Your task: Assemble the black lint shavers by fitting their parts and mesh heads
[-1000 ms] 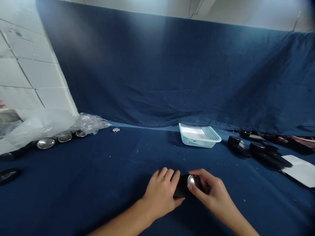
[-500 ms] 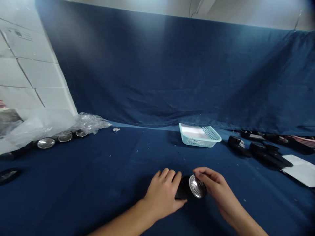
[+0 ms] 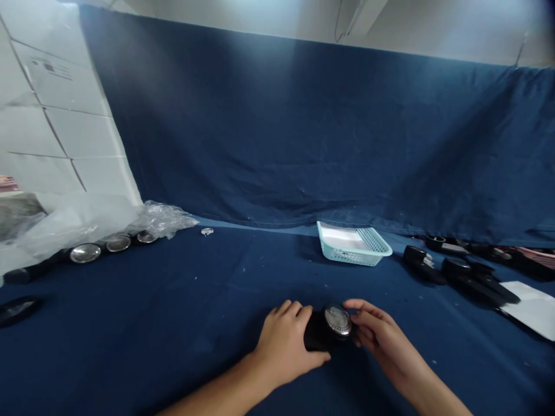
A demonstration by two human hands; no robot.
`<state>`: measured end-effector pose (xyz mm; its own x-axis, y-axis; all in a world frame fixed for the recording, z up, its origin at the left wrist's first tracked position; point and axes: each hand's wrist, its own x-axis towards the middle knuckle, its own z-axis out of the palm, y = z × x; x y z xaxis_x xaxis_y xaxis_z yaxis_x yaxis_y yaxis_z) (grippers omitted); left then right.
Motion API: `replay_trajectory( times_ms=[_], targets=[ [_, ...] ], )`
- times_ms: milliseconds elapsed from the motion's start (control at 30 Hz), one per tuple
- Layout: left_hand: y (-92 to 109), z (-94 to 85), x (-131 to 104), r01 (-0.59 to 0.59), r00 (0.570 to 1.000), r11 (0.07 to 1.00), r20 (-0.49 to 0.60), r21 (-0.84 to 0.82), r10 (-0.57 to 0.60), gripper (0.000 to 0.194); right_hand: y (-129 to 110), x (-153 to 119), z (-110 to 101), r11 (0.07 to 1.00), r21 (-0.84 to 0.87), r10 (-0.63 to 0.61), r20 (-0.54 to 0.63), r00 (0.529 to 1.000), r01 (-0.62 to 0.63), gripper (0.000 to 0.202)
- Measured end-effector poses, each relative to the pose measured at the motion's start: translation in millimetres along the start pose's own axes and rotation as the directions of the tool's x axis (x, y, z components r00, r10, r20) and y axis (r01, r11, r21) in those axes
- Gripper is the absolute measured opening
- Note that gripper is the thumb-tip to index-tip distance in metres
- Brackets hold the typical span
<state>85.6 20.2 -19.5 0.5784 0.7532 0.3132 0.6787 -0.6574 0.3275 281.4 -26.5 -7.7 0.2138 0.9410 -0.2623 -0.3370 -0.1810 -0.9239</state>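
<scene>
A black fabric shaver [image 3: 316, 335] lies on the blue cloth in front of me, its round head to the right. My left hand [image 3: 287, 338] is closed around its body. The head carries a perforated metal cover [image 3: 338, 320], now with a dark ring around it. My right hand [image 3: 378, 330] grips the right side of this head with thumb and fingers at the rim; some fingertips are hidden behind it.
Near the back stands a light blue basket [image 3: 353, 256] with white paper inside. Black device parts [image 3: 470, 277] and a white sheet [image 3: 531, 306] lie at right. On the left are several black pieces with shiny round heads [image 3: 85, 252], under clear plastic wrap [image 3: 162, 218].
The metal cover was tilted at the head's right with its silver edge showing; it now sits flatter and further left. My right fingers have moved from its top edge to the side.
</scene>
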Motion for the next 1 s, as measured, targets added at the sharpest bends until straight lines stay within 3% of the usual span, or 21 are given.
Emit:
replay_trajectory(
  times_ms=[567,767,900,1000],
  targets=[
    [-2,1.6,0,-0.001,1.0,1.0,0.005,-0.005,0.001,0.067,1,1,-4,1.0,-0.002,0.018,-0.022,1.0,-0.018,0.027],
    [-3,2.1,0,0.001,1.0,1.0,0.001,-0.002,-0.001,0.069,2,6,-8,0.985,-0.159,-0.076,-0.023,0.997,0.071,0.026],
    [-2,0.5,0,-0.005,1.0,1.0,0.005,-0.012,0.005,0.07,-3,11,-17,0.864,-0.423,-0.28,0.048,0.959,0.274,0.03],
    [-2,-0.4,0,-0.01,1.0,1.0,0.005,-0.019,0.01,0.067,-8,12,-23,0.745,-0.564,-0.338,0.143,0.93,0.357,0.03]
  ],
)
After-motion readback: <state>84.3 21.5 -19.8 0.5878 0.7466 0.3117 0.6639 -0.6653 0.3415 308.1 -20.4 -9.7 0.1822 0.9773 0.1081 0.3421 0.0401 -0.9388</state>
